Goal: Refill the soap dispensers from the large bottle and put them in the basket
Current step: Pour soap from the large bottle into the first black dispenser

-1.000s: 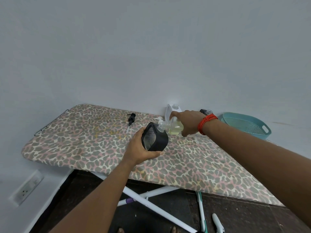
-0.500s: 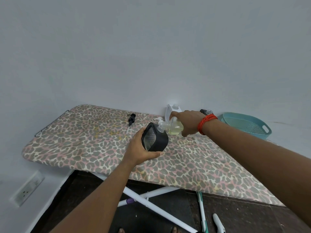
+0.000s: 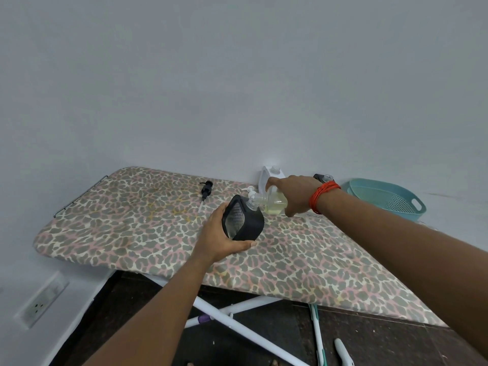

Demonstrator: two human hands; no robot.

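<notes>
Left grip (image 3: pixel 221 236) holds the black dispenser (image 3: pixel 248 223), right grip (image 3: pixel 293 192) holds the clear soap bottle (image 3: pixel 274 203), both over the ironing board (image 3: pixel 132 220). Basket (image 3: pixel 390 199): far right end, nearer the right grip. Dispenser: tilted, mouth toward the bottle. Bottle: long axis near level, neck pointing left at that mouth; contact unclear. Loose pump (image 3: pixel 205 190) lies on the board left of both.

An ironing board (image 3: pixel 132 228) in a leopard-print cover stands on white crossed legs (image 3: pixel 237 326) against a pale wall (image 3: pixel 237 88). A black pump head (image 3: pixel 206 191) with its tube lies loose near the far edge. A white container (image 3: pixel 264 178) and a dark-capped one (image 3: pixel 321 177) stand at the wall side. A teal basket (image 3: pixel 412 207) sits at the right end.
</notes>
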